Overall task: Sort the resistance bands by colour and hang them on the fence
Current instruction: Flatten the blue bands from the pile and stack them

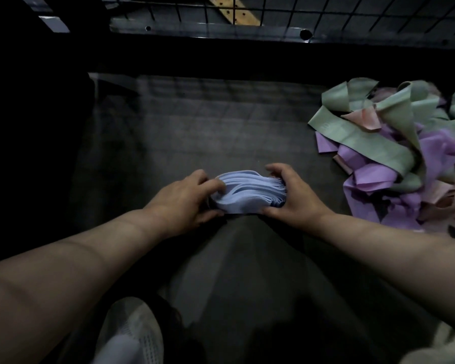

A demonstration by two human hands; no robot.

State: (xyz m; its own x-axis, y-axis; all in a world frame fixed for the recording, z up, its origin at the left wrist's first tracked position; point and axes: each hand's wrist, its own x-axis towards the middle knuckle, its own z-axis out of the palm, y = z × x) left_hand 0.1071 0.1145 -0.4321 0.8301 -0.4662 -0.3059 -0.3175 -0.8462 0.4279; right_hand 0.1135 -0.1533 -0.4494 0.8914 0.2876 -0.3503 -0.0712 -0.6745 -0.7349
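Note:
A stack of pale blue resistance bands (250, 193) lies on the dark floor in the middle of the view. My left hand (187, 200) grips its left end, fingers curled over the top layers. My right hand (289, 193) grips the right end, thumb in front and fingers behind the stack. At the right, a loose heap of green, purple and pink bands (394, 151) is spread on the floor, apart from both hands. The wire fence (326, 14) runs along the top of the view, and no band hangs on the part I can see.
A grey metal rail (208, 28) runs under the fence at the floor. A tan perforated strip (234, 10) shows behind the mesh. My white shoe (132, 334) is at the bottom left. The light is dim and the left side is in deep shadow.

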